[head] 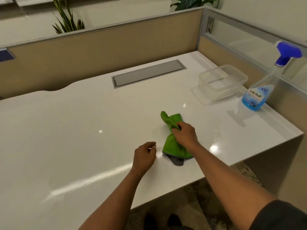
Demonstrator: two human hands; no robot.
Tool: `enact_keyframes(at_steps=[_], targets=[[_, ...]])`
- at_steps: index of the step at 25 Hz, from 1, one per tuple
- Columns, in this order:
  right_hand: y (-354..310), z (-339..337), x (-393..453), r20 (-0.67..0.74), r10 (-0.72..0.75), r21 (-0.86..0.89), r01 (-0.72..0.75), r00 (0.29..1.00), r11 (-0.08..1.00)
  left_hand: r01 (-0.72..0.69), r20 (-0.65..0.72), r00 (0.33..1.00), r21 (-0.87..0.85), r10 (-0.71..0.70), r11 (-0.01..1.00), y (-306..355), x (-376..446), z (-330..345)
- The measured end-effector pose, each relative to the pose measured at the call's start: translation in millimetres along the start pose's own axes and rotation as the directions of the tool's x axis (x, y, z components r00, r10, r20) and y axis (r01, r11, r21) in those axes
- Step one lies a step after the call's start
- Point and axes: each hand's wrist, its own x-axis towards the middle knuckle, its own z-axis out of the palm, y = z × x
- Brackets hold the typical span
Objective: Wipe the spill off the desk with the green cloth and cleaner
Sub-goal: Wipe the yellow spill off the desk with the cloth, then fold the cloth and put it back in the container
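Over on the right half of the white desk [83, 130], the person's right hand [185, 134] was bunched around the middle of the green cloth [172, 145], fingers closed and pinching the fabric into a waist. One end of the cloth stuck up and away toward the far side; the other fanned out flat on the desk toward the near edge, showing a grey border and a grey corner [178, 162] peeking from under it. The left hand [145, 155] hung just left of the cloth, apart from it, fingers loosely curled with nothing in them.

Farther right, near the desk's right edge, stood the spray bottle of cleaner [259, 95], upright, clear with blue liquid low in it and a blue trigger head [288, 53]. Its label was blue with script writing, too blurred for me to read; no brand name could be made out. Just left of the bottle sat a clear plastic container [222, 78] resting on what looked like its lid. A grey cable flap [148, 73] lay set into the desk toward the far side, before the tan partition [99, 45]. Glare streaked the glossy top, and I could not pick out any spill on it.
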Motion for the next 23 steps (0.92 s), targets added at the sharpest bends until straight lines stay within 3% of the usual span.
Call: enact_keyframes(at_steps=[2,4,8,12,14,16,21,23], targets=[[-10,-4,-7,0.113,0.099,0.344,-0.132,0.989,0.930,0.064,0.052,0.997,-0.130,-0.058,0.989,5,9,-2],[-19,-6,-13,0.290,0.127,0.627,-0.288,0.949,0.724,0.139,0.116,0.987,-0.279,-0.110,0.950,15,15,-7],[-30,-8,-21,0.446,0.039,0.809,-0.421,0.894,0.411,0.418,0.421,0.888,-0.576,-0.183,0.702,24,27,-22],[-42,-12,-26,0.489,-0.045,0.861,-0.473,0.871,0.185,0.625,0.662,0.746,-0.657,-0.073,0.422,24,30,-36],[-49,-14,-28,0.485,-0.055,0.863,-0.468,0.873,0.189,0.619,0.662,0.749,-0.699,-0.001,0.358,29,28,-37],[-55,-15,-32,0.491,-0.039,0.845,-0.465,0.870,0.265,0.534,0.587,0.808,-0.765,0.049,0.359,31,31,-42],[-57,-18,-31,0.402,0.082,0.816,-0.398,0.912,0.419,0.336,0.454,0.891,-0.698,0.027,0.633,35,48,-70],[-60,-23,-31,0.331,0.090,0.700,-0.309,0.939,0.644,0.299,0.450,0.892,-0.660,0.044,0.690,39,54,-82]])
